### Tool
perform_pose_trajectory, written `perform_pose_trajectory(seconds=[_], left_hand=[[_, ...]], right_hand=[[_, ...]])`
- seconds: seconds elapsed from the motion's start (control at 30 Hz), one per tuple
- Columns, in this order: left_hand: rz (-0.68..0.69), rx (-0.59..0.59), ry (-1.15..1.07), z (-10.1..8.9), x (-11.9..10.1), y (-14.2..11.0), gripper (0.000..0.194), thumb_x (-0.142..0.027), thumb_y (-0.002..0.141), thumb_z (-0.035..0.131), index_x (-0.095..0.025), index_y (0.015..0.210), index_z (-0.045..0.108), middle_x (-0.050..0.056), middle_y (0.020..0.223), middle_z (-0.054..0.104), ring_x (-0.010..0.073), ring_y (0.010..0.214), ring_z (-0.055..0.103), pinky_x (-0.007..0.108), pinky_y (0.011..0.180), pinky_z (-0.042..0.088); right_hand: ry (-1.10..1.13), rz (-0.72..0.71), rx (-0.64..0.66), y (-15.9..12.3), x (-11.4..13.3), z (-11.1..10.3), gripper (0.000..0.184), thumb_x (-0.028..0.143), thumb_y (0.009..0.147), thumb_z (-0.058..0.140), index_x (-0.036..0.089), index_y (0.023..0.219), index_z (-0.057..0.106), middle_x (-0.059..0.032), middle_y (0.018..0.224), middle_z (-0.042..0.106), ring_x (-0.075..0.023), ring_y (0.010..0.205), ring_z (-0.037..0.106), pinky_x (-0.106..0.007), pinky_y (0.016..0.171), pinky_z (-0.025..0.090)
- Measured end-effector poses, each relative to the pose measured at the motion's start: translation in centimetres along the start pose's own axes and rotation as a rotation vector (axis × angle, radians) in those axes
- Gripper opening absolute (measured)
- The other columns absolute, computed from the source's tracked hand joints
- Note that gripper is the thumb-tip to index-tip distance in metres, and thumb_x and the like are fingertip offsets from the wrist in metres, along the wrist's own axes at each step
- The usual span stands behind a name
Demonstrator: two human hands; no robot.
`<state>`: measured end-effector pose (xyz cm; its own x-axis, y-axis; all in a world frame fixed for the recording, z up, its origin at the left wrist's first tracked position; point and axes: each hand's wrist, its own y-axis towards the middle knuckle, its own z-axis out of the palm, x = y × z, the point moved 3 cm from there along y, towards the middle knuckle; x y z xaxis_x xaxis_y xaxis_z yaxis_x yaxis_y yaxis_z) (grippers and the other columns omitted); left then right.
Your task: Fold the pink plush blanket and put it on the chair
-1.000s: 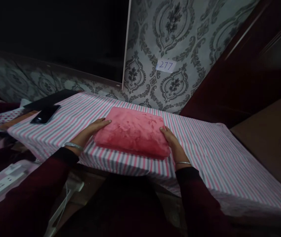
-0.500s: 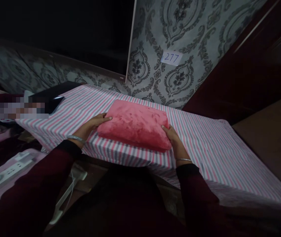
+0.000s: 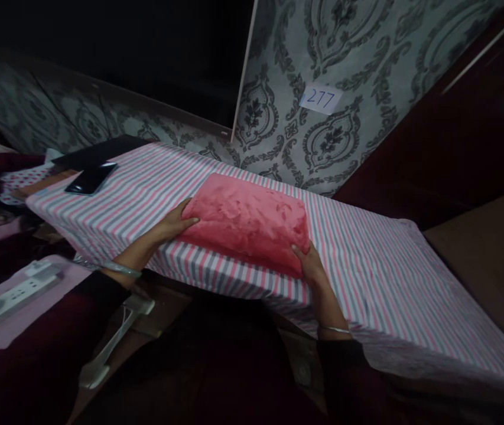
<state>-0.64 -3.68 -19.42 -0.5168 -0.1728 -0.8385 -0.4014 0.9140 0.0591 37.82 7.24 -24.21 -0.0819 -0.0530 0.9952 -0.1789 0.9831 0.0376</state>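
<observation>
A thick, rectangular pink plush pillow (image 3: 247, 221) lies near the front edge of a table with a striped cloth (image 3: 367, 265). At its left end, my left hand (image 3: 176, 223) is closed on the side, thumb over the top and the other fingers partly hidden. My right hand (image 3: 310, 260) grips the lower right corner in a similar way, its thumb resting on the plush and its fingers mostly out of sight.
On the table's left part lies a dark phone (image 3: 91, 178). A television (image 3: 114, 53) hangs above. A white power strip (image 3: 15, 298) is at lower left. The wall bears a paper marked 277 (image 3: 321, 98); a dark red panel (image 3: 446, 136) rises at right.
The view has shifted slightly. My right hand sits a little lower along the pillow's right side, and the pillow looks slightly wider. Both hands stay on it.
</observation>
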Motion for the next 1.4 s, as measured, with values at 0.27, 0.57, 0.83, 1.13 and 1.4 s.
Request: perform_pose_trajectory(seconds=[0.27, 0.57, 0.83, 1.13, 1.4], left_hand=[[0.057, -0.055, 0.223, -1.3, -1.5, 0.1, 0.094, -0.059, 0.086, 0.065, -0.02, 0.163, 0.029, 0.013, 0.157, 0.049, 0.0358, 0.141, 0.049, 0.046, 0.118, 0.04], [0.375, 0.126, 0.753, 6.6, -7.7, -0.4, 0.082, -0.063, 0.093, 0.055, -0.026, 0.163, 0.032, 0.012, 0.173, 0.016, 0.039, 0.159, 0.004, 0.061, 0.126, -0.003], [0.402, 0.112, 0.822, 7.7, -3.9, 0.3, 0.088, -0.072, 0.091, 0.053, -0.026, 0.163, 0.031, 0.018, 0.172, 0.017, 0.0424, 0.158, 0.01, 0.068, 0.123, 0.003], [0.42, 0.083, 0.815, 7.7, -3.9, 0.3, 0.086, -0.07, 0.091, 0.055, -0.025, 0.161, 0.036, 0.018, 0.17, 0.022, 0.0432, 0.158, 0.014, 0.068, 0.123, 0.008], [0.596, 0.005, 0.745, 7.2, -5.5, -1.4, 0.064, -0.055, 0.1, 0.047, -0.017, 0.152, 0.049, 0.019, 0.162, 0.04, 0.0379, 0.153, 0.03, 0.065, 0.125, 0.015]], right_hand=[[-0.521, -0.162, -0.16, -0.2, 3.3, -1.1, 0.086, 0.061, 0.087, 0.056, 0.015, 0.157, 0.038, -0.0196, 0.149, 0.054, -0.0342, 0.135, 0.054, -0.055, 0.112, 0.045], [-1.2, -0.354, 0.173, -0.7, 7.5, 9.9, 0.069, 0.056, 0.101, 0.047, 0.028, 0.162, 0.034, -0.0099, 0.172, 0.019, -0.0379, 0.158, 0.009, -0.062, 0.123, 0.014], [-1.3, -0.347, 0.189, -1.1, 4.9, 10.1, 0.072, 0.063, 0.101, 0.045, 0.03, 0.164, 0.03, -0.0098, 0.172, 0.02, -0.0366, 0.158, 0.014, -0.06, 0.123, 0.017], [-1.298, -0.357, 0.173, -1.1, 4.8, 10.4, 0.071, 0.063, 0.101, 0.042, 0.031, 0.164, 0.03, -0.0092, 0.172, 0.019, -0.0365, 0.158, 0.013, -0.06, 0.123, 0.018], [-1.268, -0.268, 0.366, -0.1, 6.6, 9.8, 0.06, 0.047, 0.107, 0.036, 0.031, 0.164, 0.029, -0.0086, 0.171, 0.022, -0.0343, 0.158, 0.018, -0.061, 0.122, 0.023]])
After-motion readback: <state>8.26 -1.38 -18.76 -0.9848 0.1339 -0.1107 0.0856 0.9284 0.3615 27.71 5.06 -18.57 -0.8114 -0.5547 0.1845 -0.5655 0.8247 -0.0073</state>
